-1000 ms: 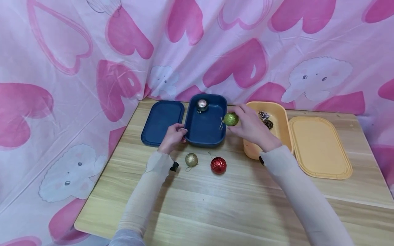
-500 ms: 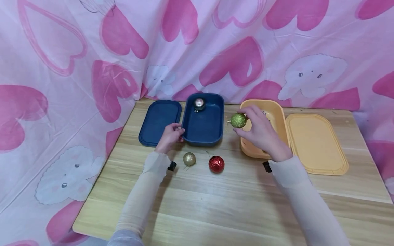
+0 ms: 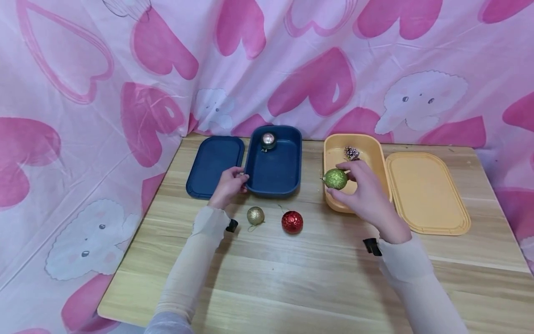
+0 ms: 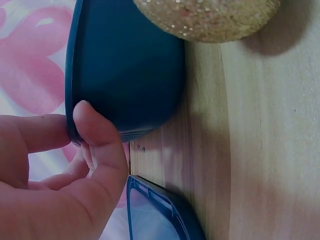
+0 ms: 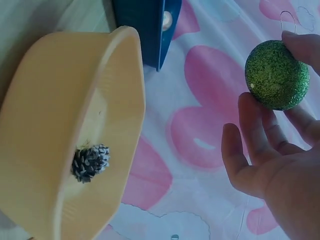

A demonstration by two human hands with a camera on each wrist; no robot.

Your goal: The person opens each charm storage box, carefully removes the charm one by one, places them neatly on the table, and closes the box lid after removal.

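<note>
My left hand (image 3: 227, 185) pinches the near-left corner rim of an open navy blue box (image 3: 273, 174) between thumb and finger. A silvery bauble (image 3: 268, 140) lies inside at that box's back left. Over the near-left part of an open yellow box (image 3: 369, 147), my right hand (image 3: 369, 199) holds a green glitter bauble (image 3: 335, 179) between thumb and fingertips. The right wrist view shows the bauble's thin hanging loop (image 5: 287, 20) beside the thumb. A frosted pine cone (image 3: 352, 153) sits in the yellow box; part of the box is hidden behind the right hand.
A gold glitter bauble (image 3: 255, 215) and a red bauble (image 3: 292, 222) lie on the wooden table (image 3: 267, 283) in front of the blue box. The blue lid (image 3: 215, 164) lies left, the yellow lid (image 3: 427, 192) right. A pink heart-patterned curtain (image 3: 233, 69) hangs behind.
My right hand has carried the green bauble right and nearer, from the blue box's right edge to over the yellow box. The left hand keeps its grip on the blue box.
</note>
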